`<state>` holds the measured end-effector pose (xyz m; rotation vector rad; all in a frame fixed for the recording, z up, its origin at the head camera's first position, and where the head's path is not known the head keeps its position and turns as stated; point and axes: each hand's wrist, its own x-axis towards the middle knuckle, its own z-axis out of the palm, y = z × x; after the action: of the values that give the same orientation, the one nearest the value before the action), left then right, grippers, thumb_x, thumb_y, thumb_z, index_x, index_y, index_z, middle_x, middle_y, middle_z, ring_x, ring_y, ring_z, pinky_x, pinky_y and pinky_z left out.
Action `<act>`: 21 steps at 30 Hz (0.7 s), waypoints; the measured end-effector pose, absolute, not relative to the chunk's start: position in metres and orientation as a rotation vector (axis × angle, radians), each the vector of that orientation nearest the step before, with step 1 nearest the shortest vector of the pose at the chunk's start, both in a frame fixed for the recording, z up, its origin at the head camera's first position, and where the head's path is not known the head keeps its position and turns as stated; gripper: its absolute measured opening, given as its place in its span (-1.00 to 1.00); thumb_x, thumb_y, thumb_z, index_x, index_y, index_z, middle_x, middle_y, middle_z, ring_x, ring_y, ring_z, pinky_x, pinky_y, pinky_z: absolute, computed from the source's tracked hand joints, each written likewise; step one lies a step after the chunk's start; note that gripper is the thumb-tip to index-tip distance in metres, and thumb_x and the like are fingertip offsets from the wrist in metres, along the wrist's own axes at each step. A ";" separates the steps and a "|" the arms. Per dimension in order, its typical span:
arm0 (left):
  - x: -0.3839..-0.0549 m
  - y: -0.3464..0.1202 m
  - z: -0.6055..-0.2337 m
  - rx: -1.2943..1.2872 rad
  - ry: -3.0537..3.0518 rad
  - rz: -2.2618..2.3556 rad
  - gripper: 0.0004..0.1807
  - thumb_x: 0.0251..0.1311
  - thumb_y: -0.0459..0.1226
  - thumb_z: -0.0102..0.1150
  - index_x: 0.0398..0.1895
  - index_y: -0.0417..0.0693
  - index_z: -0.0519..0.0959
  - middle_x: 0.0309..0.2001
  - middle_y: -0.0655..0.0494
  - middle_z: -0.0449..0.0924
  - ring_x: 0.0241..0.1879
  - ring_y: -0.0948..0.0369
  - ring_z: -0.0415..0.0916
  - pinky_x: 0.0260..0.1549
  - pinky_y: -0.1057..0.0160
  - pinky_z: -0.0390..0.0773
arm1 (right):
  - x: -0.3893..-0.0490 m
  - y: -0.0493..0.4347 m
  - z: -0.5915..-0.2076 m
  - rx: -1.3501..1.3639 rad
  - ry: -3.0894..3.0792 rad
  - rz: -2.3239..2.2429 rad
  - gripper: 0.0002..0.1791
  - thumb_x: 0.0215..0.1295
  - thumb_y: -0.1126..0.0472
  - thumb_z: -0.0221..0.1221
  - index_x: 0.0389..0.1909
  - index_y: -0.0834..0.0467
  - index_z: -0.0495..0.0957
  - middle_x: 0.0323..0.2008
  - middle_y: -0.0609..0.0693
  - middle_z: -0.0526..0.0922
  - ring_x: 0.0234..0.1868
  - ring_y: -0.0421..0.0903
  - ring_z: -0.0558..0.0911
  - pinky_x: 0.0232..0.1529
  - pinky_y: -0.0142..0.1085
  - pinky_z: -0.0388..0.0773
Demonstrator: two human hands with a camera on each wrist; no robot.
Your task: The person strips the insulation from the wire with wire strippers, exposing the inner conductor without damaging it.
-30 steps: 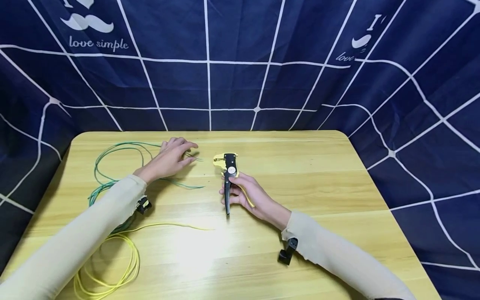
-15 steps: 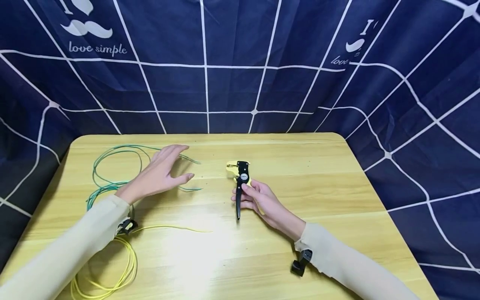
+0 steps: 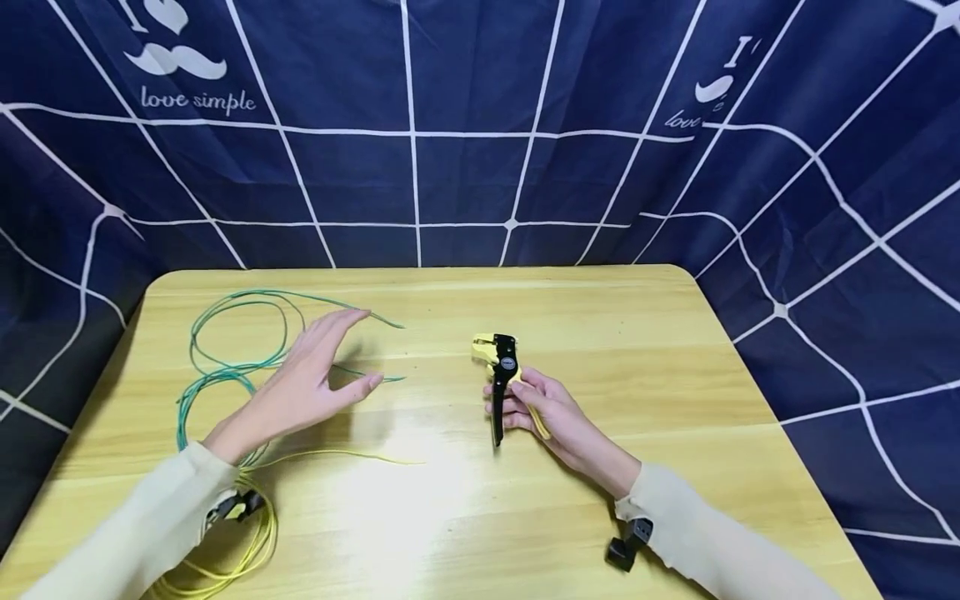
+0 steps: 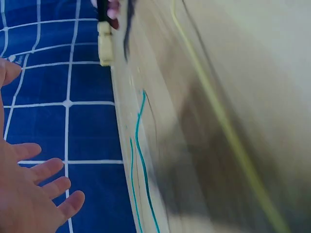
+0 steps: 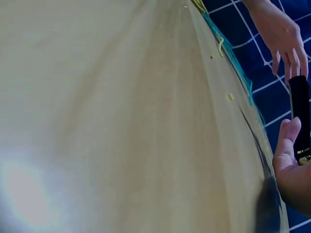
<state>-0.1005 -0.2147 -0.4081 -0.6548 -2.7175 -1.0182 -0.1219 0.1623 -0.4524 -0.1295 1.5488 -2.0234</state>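
Note:
In the head view my right hand (image 3: 551, 412) grips a wire stripper (image 3: 504, 379) with black and yellow parts, its head pointing away from me. The tool's dark handle also shows in the right wrist view, beside the right thumb (image 5: 286, 141). My left hand (image 3: 303, 383) hovers over the coiled green wire (image 3: 225, 371), fingers spread and holding nothing. Two green wire ends stick out to the right past the left fingers. In the left wrist view, the left hand (image 4: 29, 194) hangs apart from the green wires (image 4: 146, 182).
A coil of yellow wire (image 3: 262, 533) lies at the near left, partly under the left sleeve, with one end (image 3: 352, 453) stretching right. The wooden table (image 3: 637, 350) ends at a blue grid-patterned cloth (image 3: 465, 175) behind and at the sides.
My left hand has drawn back left and toward me, away from the green wire ends, its fingers spreading. The right hand has carried the wire stripper to the right and slightly nearer.

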 end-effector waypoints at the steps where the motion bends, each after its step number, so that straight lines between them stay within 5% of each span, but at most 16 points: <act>1: -0.096 -0.213 -0.409 -0.657 -2.714 -1.034 -0.06 0.34 0.03 0.44 0.68 -0.05 0.25 0.57 -0.11 0.33 0.54 -0.18 0.21 0.42 -0.45 0.15 | -0.121 0.165 -0.453 -0.127 1.555 -2.019 -0.48 0.80 0.31 -0.15 0.60 0.46 0.10 0.34 0.42 0.56 0.10 0.06 0.76 0.01 -0.23 0.72; 21: -0.051 -0.196 -0.419 -0.756 -2.654 -0.993 0.06 0.20 0.04 0.50 0.71 0.02 0.21 0.60 -0.05 0.28 0.56 -0.12 0.20 0.39 -0.45 0.22 | -0.108 0.204 -0.458 -0.013 1.679 -2.026 -0.54 0.78 0.36 -0.13 0.50 0.53 0.14 0.19 0.31 0.71 0.04 0.01 0.81 -0.01 -0.34 0.69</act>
<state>-0.0508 -0.1962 -0.4188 -0.7564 -2.6536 -0.9931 -0.1083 0.2041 -0.4585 -0.0134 1.6789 -2.0262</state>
